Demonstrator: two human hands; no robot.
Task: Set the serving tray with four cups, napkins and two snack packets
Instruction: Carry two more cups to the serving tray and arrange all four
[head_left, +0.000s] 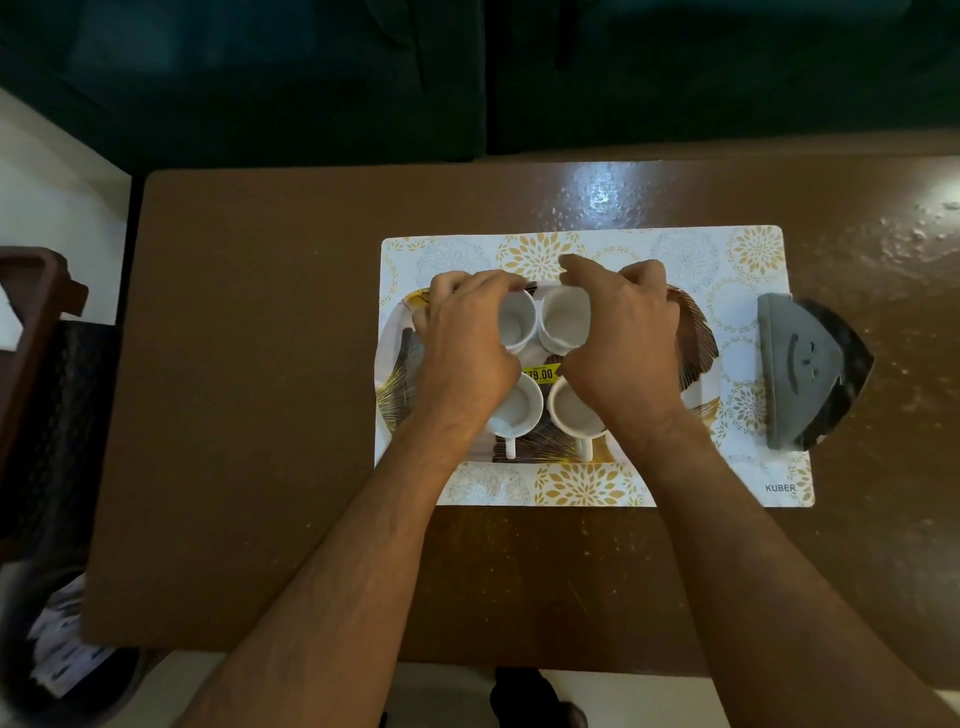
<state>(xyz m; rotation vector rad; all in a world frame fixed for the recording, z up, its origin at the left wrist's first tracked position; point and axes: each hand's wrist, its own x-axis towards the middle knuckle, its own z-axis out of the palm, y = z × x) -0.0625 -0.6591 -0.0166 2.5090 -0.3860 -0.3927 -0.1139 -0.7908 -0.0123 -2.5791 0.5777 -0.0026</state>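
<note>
A patterned serving tray (696, 338) lies on a floral placemat (587, 249). Several white cups stand on the tray in two rows. My left hand (462, 343) wraps the far left cup (517, 322). My right hand (623, 332) wraps the far right cup (563, 319). The near left cup (517, 408) and near right cup (574, 415) stand free under my wrists, handles pointing toward me. A yellow price sticker (540, 373) shows between the cups. A grey napkin holder (795, 369) with dark napkins (852, 358) stands at the mat's right edge. No snack packets are visible.
The brown table (260, 389) stretches bare to the left of the mat and in front of it. A dark sofa (467, 78) runs along the far side. A wooden rack (36, 322) and a bin with papers (62, 639) sit at the left.
</note>
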